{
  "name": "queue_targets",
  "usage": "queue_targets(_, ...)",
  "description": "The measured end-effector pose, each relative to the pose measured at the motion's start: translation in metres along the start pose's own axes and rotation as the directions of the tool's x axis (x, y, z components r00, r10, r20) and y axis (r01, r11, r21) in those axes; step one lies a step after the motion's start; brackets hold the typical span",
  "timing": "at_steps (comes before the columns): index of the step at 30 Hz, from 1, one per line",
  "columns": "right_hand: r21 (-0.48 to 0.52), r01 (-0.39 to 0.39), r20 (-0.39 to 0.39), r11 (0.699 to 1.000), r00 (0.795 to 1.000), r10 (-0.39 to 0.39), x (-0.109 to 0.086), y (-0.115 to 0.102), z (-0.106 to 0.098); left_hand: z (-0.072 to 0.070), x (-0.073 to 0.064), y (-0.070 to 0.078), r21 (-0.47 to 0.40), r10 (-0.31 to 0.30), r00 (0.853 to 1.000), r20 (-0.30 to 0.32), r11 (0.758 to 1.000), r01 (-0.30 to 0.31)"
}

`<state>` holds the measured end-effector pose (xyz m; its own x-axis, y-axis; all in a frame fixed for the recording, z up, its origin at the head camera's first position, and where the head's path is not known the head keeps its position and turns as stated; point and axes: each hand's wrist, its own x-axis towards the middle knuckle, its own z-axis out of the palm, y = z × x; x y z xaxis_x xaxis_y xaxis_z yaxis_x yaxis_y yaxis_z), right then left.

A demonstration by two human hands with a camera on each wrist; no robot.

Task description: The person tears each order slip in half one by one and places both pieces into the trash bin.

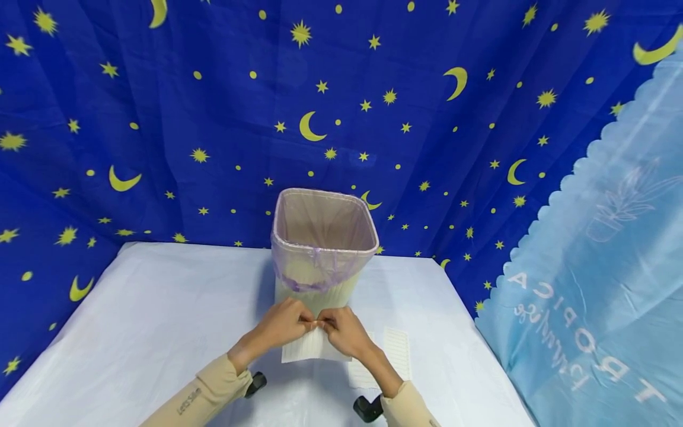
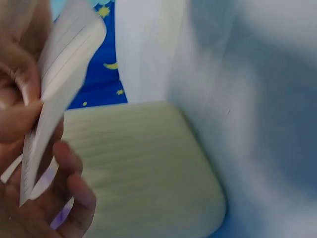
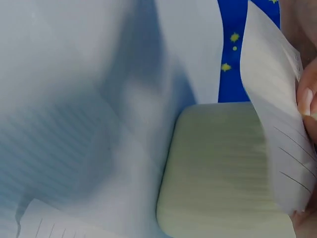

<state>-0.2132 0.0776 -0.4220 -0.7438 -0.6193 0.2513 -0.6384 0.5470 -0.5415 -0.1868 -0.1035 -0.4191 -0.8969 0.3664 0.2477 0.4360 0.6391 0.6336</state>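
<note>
In the head view both hands meet in front of a pale waste bin (image 1: 341, 293) lined with a translucent purple bag (image 1: 338, 268). Thumb and fingers of my left hand (image 1: 285, 323) pinch a sheet of lined paper (image 1: 309, 350) at its upper edge. Right beside it, my right hand (image 1: 345, 333) pinches the same sheet, fingertips almost touching the left ones. The paper (image 2: 69, 64) looks bent and stands on edge in the left wrist view. From the right wrist the sheet (image 3: 272, 94) shows a curved side, with the bin's wall (image 3: 213, 158) behind.
More lined paper (image 1: 397, 350) lies on the white-covered table (image 1: 187, 308), right of the hands. A blue curtain with moons and stars (image 1: 224, 130) hangs behind the bin. Light blue cloth (image 1: 603, 267) hangs at the right. Black wrist devices (image 1: 368, 408) sit near the sleeves.
</note>
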Motion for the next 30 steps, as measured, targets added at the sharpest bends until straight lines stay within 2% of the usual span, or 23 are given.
queue_targets(4,-0.036,0.022,0.013,0.999,1.0,-0.021,-0.001,-0.001,-0.002,-0.005,0.001,-0.002,-0.007,0.004,0.999,0.05,1.0,-0.004)
queue_targets(7,-0.078,0.02,-0.037,0.997,0.999,-0.023,-0.001,-0.002,-0.001,-0.005,0.001,-0.002,-0.012,-0.009,0.997,0.072,1.0,0.01)
queue_targets(13,-0.102,-0.004,-0.13,0.995,0.992,-0.01,-0.003,-0.002,0.002,-0.002,0.001,0.0,-0.039,-0.036,0.995,0.09,0.998,0.039)
queue_targets(19,-0.128,0.018,-0.173,0.992,0.984,-0.04,-0.002,-0.002,0.003,0.0,0.002,0.002,-0.036,-0.032,0.998,0.05,0.999,0.034)
queue_targets(25,-0.246,0.082,-0.164,0.966,0.978,-0.125,-0.005,-0.001,0.003,0.003,0.001,0.004,-0.007,0.0,1.0,0.027,1.0,0.0)
queue_targets(30,-0.202,0.058,-0.125,0.978,0.989,-0.084,-0.004,-0.003,0.007,0.006,0.001,0.003,0.02,0.036,0.999,-0.011,0.999,-0.036)
